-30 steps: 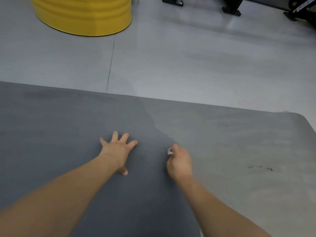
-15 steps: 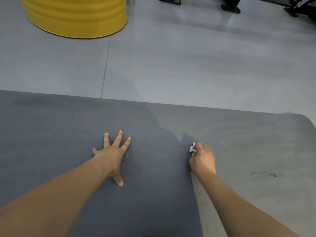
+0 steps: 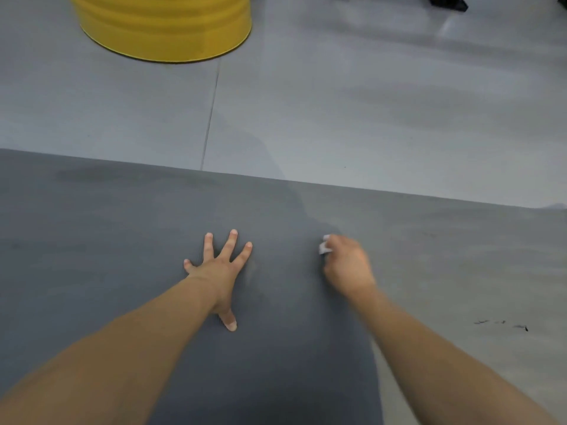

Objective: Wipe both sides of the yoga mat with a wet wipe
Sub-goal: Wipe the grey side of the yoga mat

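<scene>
The grey yoga mat is lying flat on the pale floor, filling the lower part of the head view. The left hand is resting on it with fingers spread and straight, palm down, apparently bracing the mat. The right hand is curling its fingers round a small white wet wipe, of which only a corner is showing past the knuckles, and is pressing it against the mat near the border where a darker stretch is meeting a lighter one (probably the damp, wiped part beside the dry part, though shadow could account for some of it).

The likely trouble from here is coverage: the wipe is bunched small in the hand, so strokes would be narrow and strips could be missed, including the dark scuff marks off to the right. A hard push could also make the mat creep or ripple on the smooth floor if the bracing hand lifts. The wipe may be drying out before this face is finished, and the underside is not yet reachable.

As for containers, a yellow drum is standing on the floor beyond the mat, well apart from both hands; only its lower wall is in view, so its contents cannot be told.
</scene>
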The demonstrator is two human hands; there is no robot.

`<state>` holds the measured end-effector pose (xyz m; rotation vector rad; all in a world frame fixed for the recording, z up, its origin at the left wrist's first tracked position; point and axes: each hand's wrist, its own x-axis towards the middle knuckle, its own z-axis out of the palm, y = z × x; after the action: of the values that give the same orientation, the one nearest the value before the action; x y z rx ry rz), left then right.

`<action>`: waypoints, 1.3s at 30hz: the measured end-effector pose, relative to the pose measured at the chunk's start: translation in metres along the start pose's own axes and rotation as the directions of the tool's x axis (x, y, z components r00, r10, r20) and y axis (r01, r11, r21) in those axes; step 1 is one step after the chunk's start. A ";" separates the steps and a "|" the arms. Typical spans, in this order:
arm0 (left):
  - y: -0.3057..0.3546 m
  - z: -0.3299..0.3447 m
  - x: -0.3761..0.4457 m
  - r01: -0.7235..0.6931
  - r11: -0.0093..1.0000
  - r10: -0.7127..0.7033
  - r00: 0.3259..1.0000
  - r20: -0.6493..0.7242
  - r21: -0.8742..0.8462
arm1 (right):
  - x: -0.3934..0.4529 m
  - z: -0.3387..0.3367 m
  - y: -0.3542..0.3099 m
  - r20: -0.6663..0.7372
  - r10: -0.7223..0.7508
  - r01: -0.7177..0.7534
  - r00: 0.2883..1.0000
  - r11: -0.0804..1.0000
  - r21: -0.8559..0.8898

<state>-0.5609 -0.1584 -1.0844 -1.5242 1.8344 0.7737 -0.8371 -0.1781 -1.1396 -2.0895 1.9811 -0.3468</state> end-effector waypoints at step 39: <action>-0.002 -0.001 0.002 0.002 1.000 -0.002 1.000 0.015 -0.024 | 0.124 0.009 -0.050 -0.006 0.012 -0.012 1.000 1.000 -0.029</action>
<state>-0.5591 -0.1605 -1.0849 -1.5308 1.8184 0.8074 -0.7805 -0.2994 -1.1307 -2.0948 2.0130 -0.3236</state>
